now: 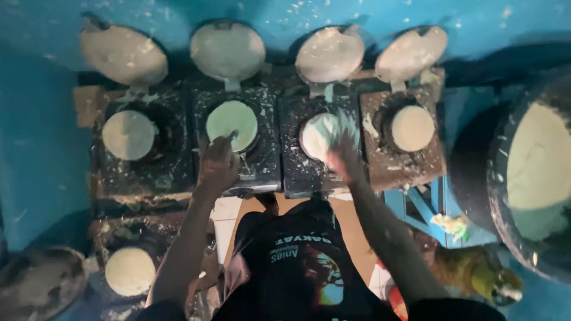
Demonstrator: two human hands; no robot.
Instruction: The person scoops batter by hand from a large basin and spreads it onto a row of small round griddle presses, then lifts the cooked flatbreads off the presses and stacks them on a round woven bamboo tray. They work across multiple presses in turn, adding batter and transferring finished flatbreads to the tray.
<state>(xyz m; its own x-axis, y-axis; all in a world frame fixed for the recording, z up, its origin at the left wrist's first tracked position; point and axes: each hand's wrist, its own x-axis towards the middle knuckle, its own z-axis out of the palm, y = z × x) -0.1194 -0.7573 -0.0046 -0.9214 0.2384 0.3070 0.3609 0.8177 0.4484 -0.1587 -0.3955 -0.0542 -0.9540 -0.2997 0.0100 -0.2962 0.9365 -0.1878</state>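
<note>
Hands [217,163] over round batter pans [232,125]

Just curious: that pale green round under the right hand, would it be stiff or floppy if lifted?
Probably floppy: the pale green round looks thin and its edge bends up under the right hand. Likely light and easily torn, and maybe sticky, judging by the crumbs around.

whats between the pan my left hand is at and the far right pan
In the head view, one more pan of pale batter lies between them, with the right hand blurred over its edge.
</note>
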